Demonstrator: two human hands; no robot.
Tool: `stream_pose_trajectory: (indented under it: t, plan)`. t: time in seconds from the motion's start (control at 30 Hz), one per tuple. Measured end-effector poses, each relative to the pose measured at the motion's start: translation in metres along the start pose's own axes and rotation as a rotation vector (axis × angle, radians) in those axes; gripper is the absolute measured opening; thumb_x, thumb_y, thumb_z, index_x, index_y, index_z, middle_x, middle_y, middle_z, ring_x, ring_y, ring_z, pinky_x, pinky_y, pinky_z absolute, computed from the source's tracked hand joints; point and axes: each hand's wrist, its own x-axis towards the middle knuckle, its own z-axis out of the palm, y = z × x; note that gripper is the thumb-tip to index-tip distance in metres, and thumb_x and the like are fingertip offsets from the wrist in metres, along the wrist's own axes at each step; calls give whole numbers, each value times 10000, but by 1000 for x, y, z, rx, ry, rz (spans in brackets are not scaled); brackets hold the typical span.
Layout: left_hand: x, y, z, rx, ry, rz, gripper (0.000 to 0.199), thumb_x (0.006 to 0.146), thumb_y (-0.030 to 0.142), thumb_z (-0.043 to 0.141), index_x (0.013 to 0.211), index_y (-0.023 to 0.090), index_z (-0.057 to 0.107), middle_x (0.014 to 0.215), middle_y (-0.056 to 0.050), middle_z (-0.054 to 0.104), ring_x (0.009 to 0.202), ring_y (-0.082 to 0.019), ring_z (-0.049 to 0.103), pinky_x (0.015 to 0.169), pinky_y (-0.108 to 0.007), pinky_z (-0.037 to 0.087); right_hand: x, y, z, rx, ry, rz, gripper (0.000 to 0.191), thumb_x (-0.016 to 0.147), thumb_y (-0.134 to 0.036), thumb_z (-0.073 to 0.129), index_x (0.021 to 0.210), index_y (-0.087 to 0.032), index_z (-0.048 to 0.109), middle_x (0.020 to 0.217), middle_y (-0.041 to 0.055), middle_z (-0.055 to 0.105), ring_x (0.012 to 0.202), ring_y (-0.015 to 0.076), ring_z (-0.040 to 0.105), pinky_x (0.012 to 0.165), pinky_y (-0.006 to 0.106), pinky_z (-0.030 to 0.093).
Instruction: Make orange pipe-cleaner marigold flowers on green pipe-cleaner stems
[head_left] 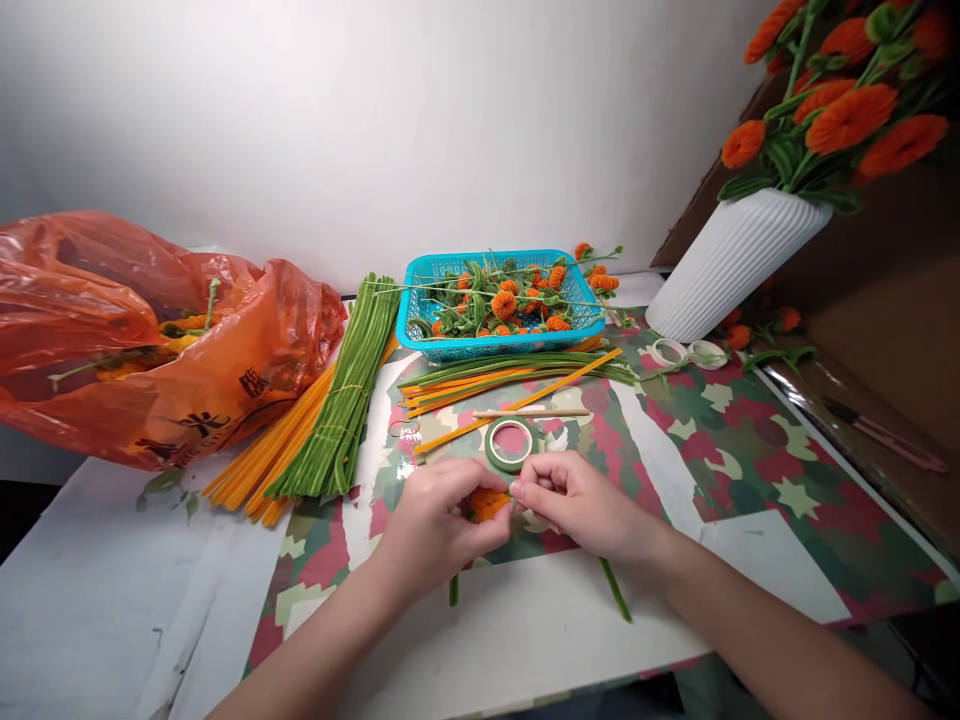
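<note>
Flower (489, 504) in left fingers (486, 539), axis hidden

Soft light brightens the plain white wall (480, 120), fading to grey at upper left, while the brown cardboard panel (885, 325) sinks into shadow. Glare streaks the crinkled, translucent orange plastic bag (225, 370); wide-angle distortion slants the ribbed white vase (739, 262).
</note>
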Motion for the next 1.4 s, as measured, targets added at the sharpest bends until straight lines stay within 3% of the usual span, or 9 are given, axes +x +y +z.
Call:
stream_pose_trajectory:
  t: [0.07, 0.23, 0.47, 0.7, 0.77, 0.87, 0.97, 1.23, 1.4]
  plan:
    - [0, -1, 0, -35, -25, -19, 63, 718, 133, 662, 748, 165, 617, 605, 17, 621, 513, -91, 504, 496, -200, 431, 1, 1, -2, 19, 17, -15, 431, 828, -530, 604, 646, -181, 430, 492, -89, 369, 449, 47, 285, 432, 204, 198]
    - [-3, -7, -1, -90, -33, -53, 432, 692, 237, 775, 1086, 159, 617, 709, 4, 643, 571, -107, 538, 510, -206, 471, 4, 3, -10, 110, 62, 12, 450, 790, -576, 627, 664, -180, 455, 470, -94, 371, 430, 42, 246, 414, 195, 151]
    - [-5, -4, 3, -5, 75, 88, 195, 721, 148, 713, 901, 161, 637, 696, -4, 683, 542, -104, 556, 522, -220, 475, 2, 3, -7, 146, 11, 21, 429, 803, -543, 636, 665, -178, 457, 451, -99, 374, 409, 36, 242, 410, 201, 154]
    - [-4, -4, 6, 35, 97, 96, 89, 708, 103, 639, 779, 156, 639, 623, -7, 656, 540, -114, 559, 509, -225, 464, 1, 0, -1, 159, -42, 5, 441, 803, -525, 646, 638, -185, 419, 456, -99, 374, 418, 37, 260, 417, 202, 180]
    - [-3, -4, 4, -63, 63, -4, 139, 705, 147, 678, 843, 157, 664, 673, -20, 679, 576, -126, 584, 527, -232, 486, 1, 1, -3, 146, -18, 1, 440, 801, -535, 640, 647, -184, 424, 457, -101, 366, 413, 35, 248, 410, 199, 170]
    - [-2, -5, -2, -373, -57, -305, 365, 682, 261, 757, 1019, 155, 662, 790, -44, 697, 598, -133, 606, 518, -240, 509, 0, 1, -8, 121, 74, -35, 441, 799, -556, 629, 663, -184, 434, 467, -102, 361, 408, 31, 234, 396, 191, 148]
    - [0, -5, -7, -688, -179, -528, 263, 754, 361, 709, 897, 145, 666, 718, -26, 667, 531, -117, 589, 493, -239, 496, -2, -4, -12, 112, 108, -63, 450, 782, -579, 632, 669, -186, 443, 470, -97, 365, 403, 36, 250, 380, 185, 147]
    - [-2, -11, -7, -973, -193, -693, 329, 761, 428, 724, 669, 145, 582, 567, 9, 637, 394, -60, 512, 401, -177, 410, -4, -6, -17, -2, 12, -85, 349, 876, -498, 551, 775, -163, 560, 530, -69, 403, 435, 49, 287, 396, 192, 203]
    - [0, -15, -15, -813, -265, -701, 338, 777, 425, 704, 655, 135, 582, 571, 3, 646, 384, -40, 480, 368, -141, 328, -4, -1, -20, -217, 103, -112, 313, 886, -389, 552, 684, -151, 576, 593, -26, 464, 539, 83, 412, 495, 212, 327]
